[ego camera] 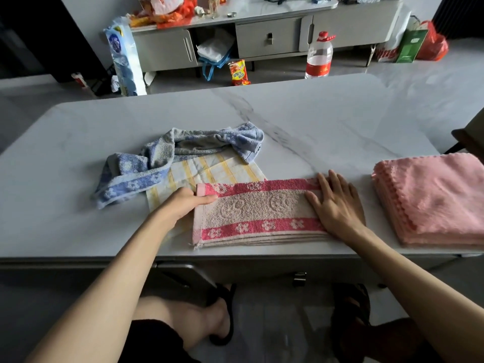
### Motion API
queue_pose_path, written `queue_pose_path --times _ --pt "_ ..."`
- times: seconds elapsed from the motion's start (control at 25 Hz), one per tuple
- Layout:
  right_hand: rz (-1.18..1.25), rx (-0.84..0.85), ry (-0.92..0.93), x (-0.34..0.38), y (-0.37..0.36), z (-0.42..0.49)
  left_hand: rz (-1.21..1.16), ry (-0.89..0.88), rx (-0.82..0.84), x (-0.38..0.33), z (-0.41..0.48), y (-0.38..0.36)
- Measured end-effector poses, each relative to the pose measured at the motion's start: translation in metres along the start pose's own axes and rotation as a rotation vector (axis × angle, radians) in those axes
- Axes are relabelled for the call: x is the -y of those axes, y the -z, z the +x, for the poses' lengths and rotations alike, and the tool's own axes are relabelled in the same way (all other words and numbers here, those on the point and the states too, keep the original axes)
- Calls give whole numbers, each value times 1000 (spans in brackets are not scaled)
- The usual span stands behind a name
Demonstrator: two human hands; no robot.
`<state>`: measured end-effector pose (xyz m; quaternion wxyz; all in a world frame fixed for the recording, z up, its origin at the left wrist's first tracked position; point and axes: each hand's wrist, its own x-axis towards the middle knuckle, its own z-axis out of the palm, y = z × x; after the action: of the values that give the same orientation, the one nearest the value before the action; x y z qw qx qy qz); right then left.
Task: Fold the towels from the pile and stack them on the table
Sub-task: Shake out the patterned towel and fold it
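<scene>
A folded pink-and-beige towel (258, 213) lies near the front edge of the white marble table (314, 121). My left hand (184, 201) pinches its left end, thumb on top and fingers under the edge. On its right end my right hand (336, 203) presses flat with fingers spread. Behind it a crumpled blue flowered towel (178, 155) lies over a yellow-checked white towel (217, 171). A stack of folded pink cloths (434, 197) sits at the right edge of the table.
Beyond the table stand a grey cabinet (267, 35), a large water bottle (319, 57), a snack bag (238, 72), a tissue pack (125, 61) and bags (419, 43) on the floor. My legs and sandals show under the table. A chair edge (468, 137) is at right.
</scene>
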<state>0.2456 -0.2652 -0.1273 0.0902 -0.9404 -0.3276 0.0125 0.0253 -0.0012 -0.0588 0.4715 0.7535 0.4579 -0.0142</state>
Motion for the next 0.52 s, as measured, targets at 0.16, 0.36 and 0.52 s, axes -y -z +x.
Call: queue_pose_path --times 0.16,0.36,0.52 --pt "-11 -6 2 0 -1 1 -99 -70 9 11 -29 -7" --pt "1 9 -3 1 1 0 469 -172 -332 17 -43 -33" --pt "18 35 1 2 3 0 745 -284 -514 25 -41 -36"
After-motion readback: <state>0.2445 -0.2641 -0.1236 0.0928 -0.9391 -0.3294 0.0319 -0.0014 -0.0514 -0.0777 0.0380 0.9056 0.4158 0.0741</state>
